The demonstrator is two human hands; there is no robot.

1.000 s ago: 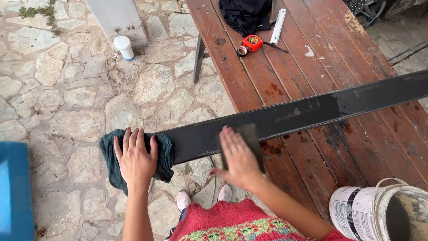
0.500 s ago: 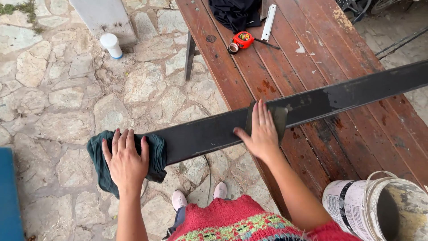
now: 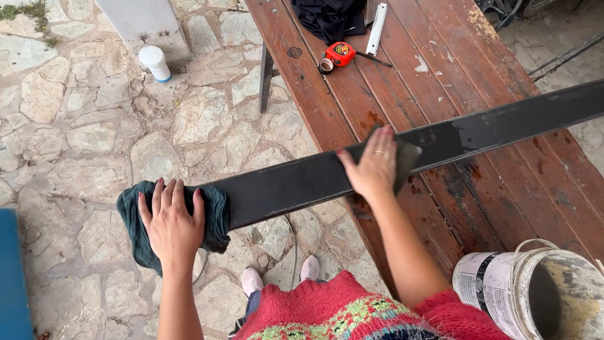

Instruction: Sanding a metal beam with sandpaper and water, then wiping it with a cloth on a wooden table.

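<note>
Right hand (image 3: 375, 165) flat, fingers spread, pressing a dark sanding pad (image 3: 404, 165) on a long black plank (image 3: 302, 182) lying across the red-brown wooden bench (image 3: 440, 208). Left hand (image 3: 170, 220) splayed on a green cloth (image 3: 135, 220) over the plank's overhanging end. Nearby: tape measure (image 3: 340, 53), paint bucket (image 3: 535, 296).

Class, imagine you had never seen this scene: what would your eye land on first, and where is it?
The long black beam crosses the picture from lower left to right, lying over the reddish wooden table. The right hand presses a dark pad on it mid-length, while the left hand rests on a green cloth wrapped over its end. A paint-smeared bucket stands at lower right.
</note>
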